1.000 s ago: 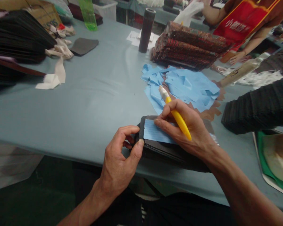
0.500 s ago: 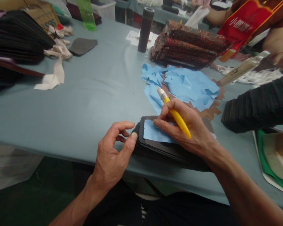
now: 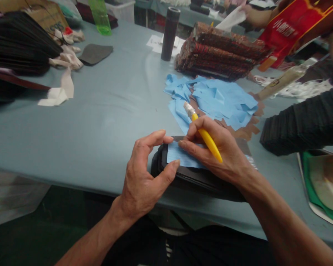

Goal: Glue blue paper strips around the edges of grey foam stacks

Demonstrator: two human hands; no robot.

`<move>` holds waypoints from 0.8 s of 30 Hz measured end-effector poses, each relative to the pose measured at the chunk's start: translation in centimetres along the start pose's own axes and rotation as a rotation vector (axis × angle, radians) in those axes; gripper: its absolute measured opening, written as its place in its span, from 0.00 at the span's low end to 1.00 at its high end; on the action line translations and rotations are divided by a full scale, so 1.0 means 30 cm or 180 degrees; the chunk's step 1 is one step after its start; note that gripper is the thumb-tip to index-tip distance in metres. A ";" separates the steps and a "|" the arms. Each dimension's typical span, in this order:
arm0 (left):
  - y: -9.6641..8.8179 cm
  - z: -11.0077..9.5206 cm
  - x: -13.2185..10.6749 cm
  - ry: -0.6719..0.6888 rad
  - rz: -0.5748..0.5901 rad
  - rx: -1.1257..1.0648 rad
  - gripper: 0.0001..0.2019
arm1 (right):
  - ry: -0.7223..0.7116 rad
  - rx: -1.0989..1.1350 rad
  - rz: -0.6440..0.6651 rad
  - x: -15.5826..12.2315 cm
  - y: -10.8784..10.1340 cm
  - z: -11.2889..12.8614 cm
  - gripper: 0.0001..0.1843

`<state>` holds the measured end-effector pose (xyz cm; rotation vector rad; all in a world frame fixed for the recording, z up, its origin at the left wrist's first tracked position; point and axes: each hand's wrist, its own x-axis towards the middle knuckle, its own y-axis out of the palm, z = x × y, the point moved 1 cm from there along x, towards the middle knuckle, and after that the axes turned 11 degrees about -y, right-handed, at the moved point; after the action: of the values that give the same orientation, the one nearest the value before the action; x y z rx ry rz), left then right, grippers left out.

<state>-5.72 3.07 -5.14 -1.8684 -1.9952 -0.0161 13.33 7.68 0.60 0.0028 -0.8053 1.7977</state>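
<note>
A stack of flat black pieces point(image 3: 199, 177) lies at the near table edge, with a light blue paper strip point(image 3: 180, 157) on top. My left hand point(image 3: 147, 173) curls over the stack's left end, thumb and forefinger closing on the strip's left edge. My right hand point(image 3: 219, 147) rests on the strip, fingers pressed down, and grips a yellow utility knife point(image 3: 207, 138) whose taped tip points away from me.
Several peeled blue paper scraps point(image 3: 213, 98) lie just beyond the stack. Behind them sit a pile of red-brown patterned pieces point(image 3: 219, 51) and a dark cylinder point(image 3: 170, 33). Black stacks stand at far left point(image 3: 16, 44) and at right point(image 3: 305, 122). A person in a red apron point(image 3: 294, 26) works opposite.
My left hand drew back from the stack, then came forward again and now pinches at the strip's left edge. My right hand has hardly moved.
</note>
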 end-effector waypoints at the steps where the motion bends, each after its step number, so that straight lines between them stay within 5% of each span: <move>1: 0.005 0.004 0.002 -0.0013 0.0044 -0.0020 0.26 | 0.0003 0.0011 -0.0002 -0.001 0.000 0.000 0.11; 24: -0.001 -0.005 0.014 -0.0044 0.0209 0.0251 0.15 | 0.0074 -0.0159 0.0020 0.009 -0.003 0.009 0.11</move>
<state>-5.71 3.43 -4.87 -1.8876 -1.9140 0.0930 13.20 7.79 0.97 -0.0532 -0.8342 1.7799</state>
